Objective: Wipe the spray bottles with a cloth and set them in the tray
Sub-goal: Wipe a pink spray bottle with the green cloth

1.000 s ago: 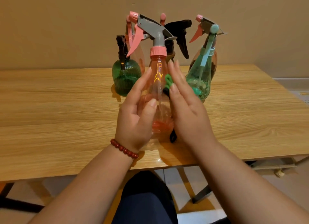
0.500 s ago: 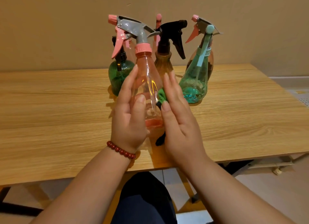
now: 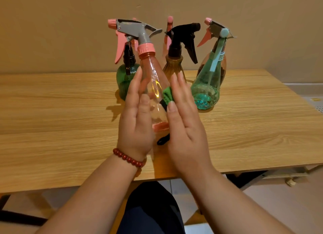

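A clear pink spray bottle with a grey head and pink trigger is lifted above the table, tilted left. My left hand grips its body from the left. My right hand presses a green cloth with a black edge against the bottle's right side; a black tail of the cloth hangs below. Behind stand a dark green bottle, an amber bottle with a black head, a teal bottle and a brown bottle behind the teal one. No tray is in view.
The wooden table runs left to right, its front edge close to my lap. A plain wall rises right behind the bottles. The floor and a table frame show at the lower right.
The pink bottle has tipped further to the left in my left hand, its head swinging left. My right hand has slid the cloth along the bottle's side.
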### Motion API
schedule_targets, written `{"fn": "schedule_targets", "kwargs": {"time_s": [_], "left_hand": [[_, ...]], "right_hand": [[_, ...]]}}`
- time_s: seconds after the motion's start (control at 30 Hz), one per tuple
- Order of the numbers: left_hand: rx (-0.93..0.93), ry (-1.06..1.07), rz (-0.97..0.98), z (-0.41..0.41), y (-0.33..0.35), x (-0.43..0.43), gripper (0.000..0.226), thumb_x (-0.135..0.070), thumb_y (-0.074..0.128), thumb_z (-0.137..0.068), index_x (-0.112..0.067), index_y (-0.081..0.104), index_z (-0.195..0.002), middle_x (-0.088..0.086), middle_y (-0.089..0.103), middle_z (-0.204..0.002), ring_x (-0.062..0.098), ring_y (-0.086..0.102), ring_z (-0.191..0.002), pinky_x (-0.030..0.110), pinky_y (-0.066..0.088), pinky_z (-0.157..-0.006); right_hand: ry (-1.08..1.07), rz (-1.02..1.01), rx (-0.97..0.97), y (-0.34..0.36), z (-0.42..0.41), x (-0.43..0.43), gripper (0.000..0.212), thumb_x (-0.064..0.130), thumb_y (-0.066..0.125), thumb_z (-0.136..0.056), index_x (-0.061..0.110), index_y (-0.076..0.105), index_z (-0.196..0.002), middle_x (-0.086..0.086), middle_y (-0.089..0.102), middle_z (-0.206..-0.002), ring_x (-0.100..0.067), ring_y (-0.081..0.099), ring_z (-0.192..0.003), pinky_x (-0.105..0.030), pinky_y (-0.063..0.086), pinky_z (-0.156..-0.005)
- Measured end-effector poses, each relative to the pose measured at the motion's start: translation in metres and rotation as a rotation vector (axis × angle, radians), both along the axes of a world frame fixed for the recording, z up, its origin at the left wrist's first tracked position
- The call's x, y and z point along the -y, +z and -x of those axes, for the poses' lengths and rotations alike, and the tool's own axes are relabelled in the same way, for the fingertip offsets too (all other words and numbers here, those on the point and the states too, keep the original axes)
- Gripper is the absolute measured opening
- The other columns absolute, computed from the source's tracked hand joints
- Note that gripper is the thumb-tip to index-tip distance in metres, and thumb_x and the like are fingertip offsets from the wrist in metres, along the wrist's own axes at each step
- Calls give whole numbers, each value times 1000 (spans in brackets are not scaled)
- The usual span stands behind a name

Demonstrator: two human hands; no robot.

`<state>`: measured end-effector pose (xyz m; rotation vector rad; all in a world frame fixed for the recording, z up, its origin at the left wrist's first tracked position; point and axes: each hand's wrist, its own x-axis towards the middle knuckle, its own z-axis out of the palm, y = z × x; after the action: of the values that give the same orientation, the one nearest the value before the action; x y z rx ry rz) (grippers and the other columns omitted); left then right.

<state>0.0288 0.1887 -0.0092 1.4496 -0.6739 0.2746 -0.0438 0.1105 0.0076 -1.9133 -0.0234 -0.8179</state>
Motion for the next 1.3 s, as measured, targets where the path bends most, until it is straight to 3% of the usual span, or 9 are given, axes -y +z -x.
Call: {"fn": "schedule_targets", "kwargs": {"time_s": [0.17,0.3,0.43,0.53,0.6,0.8,0.93,1.17,1.3], "left_hand": [[-45,-75,44,2,2,1,61,-37,38,-96,-22,18,-151,-15,43,-144,5,43,-134,27,41,-106],[-16,-142,102,2,2,-2,52,-27,42,-95,-23,28,-145,9,45,-146,26,47,-132,53,44,-103],[30,-134,51,3,1,0,48,-25,42,-95,-26,34,-142,14,47,-144,29,49,-130,60,43,-100],[25,-110,59,3,1,1,50,-24,40,-96,-21,30,-144,11,49,-142,23,51,-128,48,45,-102],[10,-117,82,3,2,1,51,-23,39,-95,-17,28,-145,10,50,-141,21,53,-127,39,46,-101],[31,-121,104,5,1,-3,48,-23,42,-94,-23,35,-141,16,49,-141,32,51,-127,62,43,-99],[-21,-135,113,6,2,-4,51,-23,38,-94,-15,32,-144,13,48,-142,31,48,-131,61,38,-104],[0,6,-61,0,0,-6,55,-34,44,-93,-18,39,-146,2,48,-140,5,55,-118,33,49,-96],[-98,-171,17,4,6,-6,58,-24,45,-89,-17,36,-146,5,46,-145,17,48,-131,48,42,-106]], "right_hand": [[34,59,31,5,-5,3,47,19,36,-103,21,27,-149,6,22,-159,-7,8,-148,-35,14,-121],[15,56,-30,6,-5,9,45,25,35,-103,28,31,-148,13,26,-156,1,17,-144,-24,21,-118],[71,-233,-142,12,-5,21,40,26,33,-105,37,39,-143,32,47,-127,28,41,-110,1,37,-88],[24,-34,-55,4,0,5,44,23,33,-104,32,30,-147,17,26,-155,6,17,-142,-21,20,-117],[6,83,0,-5,2,1,46,22,33,-104,25,27,-149,9,19,-160,-6,8,-148,-32,13,-121],[67,-229,-74,2,-7,10,43,29,32,-103,38,32,-145,15,34,-153,6,27,-139,-27,26,-117],[19,-54,13,-5,-3,0,44,19,35,-103,27,33,-146,10,30,-155,5,18,-142,-13,17,-114],[-11,12,37,-4,0,5,45,14,41,-101,20,36,-145,6,33,-154,3,22,-142,-18,20,-116],[49,16,6,-3,-3,8,47,12,44,-100,19,36,-146,6,30,-155,1,20,-144,-18,21,-115]]}}
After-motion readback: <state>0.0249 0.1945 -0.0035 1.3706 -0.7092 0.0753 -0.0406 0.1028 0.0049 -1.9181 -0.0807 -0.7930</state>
